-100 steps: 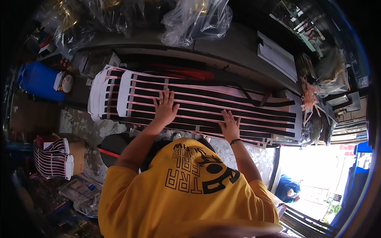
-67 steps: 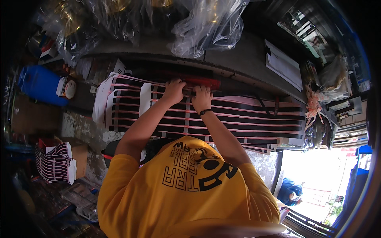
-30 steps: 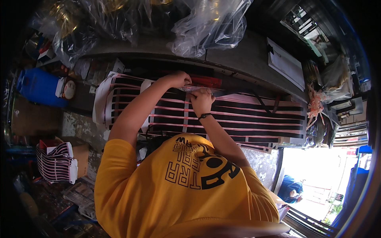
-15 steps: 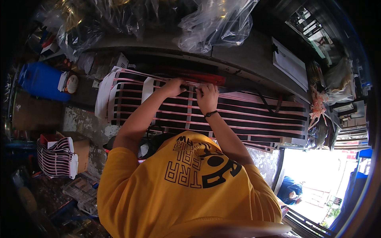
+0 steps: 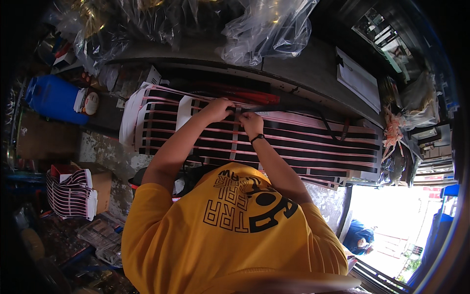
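Observation:
A long sheet with black stripes and pinkish lines (image 5: 293, 147) lies in front of me on the worktop. At its far edge my left hand (image 5: 218, 110) is closed, with its fingertips at a dark strip. Right beside it, my right hand (image 5: 252, 123) is closed in a pinch at the same place, a dark bracelet on the wrist. From between the fingers a loose black strip (image 5: 284, 107) runs off to the right over the sheet's far edge and bends down toward its right part. The fingertips are partly hidden.
A red object (image 5: 249, 94) lies just beyond the hands, under a dark shelf (image 5: 293, 61). Clear plastic bags (image 5: 264, 34) hang over the shelf. A blue container (image 5: 56, 100) stands left. More striped sheets (image 5: 73, 193) rest by a cardboard box (image 5: 100, 186). Another person (image 5: 360, 237) is outside, lower right.
My right hand has moved slightly down and left, its fingers drawn together. The black strip now stretches out to the right from the hands. My left hand has shifted slightly right.

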Action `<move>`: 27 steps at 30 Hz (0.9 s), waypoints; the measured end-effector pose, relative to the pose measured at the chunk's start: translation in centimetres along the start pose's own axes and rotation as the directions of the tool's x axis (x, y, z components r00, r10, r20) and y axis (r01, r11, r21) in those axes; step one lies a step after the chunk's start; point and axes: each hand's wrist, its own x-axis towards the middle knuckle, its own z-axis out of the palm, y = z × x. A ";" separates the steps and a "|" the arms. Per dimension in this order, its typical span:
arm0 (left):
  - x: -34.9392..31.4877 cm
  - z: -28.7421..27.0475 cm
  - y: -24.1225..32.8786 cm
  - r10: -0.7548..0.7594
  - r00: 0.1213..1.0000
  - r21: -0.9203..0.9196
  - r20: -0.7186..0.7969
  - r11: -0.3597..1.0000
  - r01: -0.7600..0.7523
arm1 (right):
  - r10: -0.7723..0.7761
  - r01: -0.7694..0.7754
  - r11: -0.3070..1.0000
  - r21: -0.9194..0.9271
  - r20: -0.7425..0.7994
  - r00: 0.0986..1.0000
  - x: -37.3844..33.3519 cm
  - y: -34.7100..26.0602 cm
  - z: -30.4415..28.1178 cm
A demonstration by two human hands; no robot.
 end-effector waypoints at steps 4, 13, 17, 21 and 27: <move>0.2 0.1 0.4 0.168 0.986 0.250 0.013 0.954 -0.166 | 0.070 -0.076 0.990 0.118 0.060 0.996 0.7 1.5 0.4; 0.6 1.0 0.7 0.289 0.957 0.411 -0.030 0.876 -0.252 | 0.168 -0.189 0.958 0.218 0.111 0.980 1.7 2.2 0.2; 0.7 1.1 0.6 0.301 0.953 0.473 -0.036 0.845 -0.249 | 0.243 -0.305 0.888 0.345 0.211 0.947 1.3 0.9 -0.7; 1.1 1.3 0.9 0.289 0.955 0.493 -0.070 0.842 -0.218 | 0.232 -0.302 0.890 0.340 0.232 0.945 1.0 0.0 -1.2; 1.7 1.6 1.4 0.180 0.975 0.473 -0.134 0.876 -0.097 | 0.168 -0.208 0.936 0.284 0.159 0.973 1.1 0.1 -1.1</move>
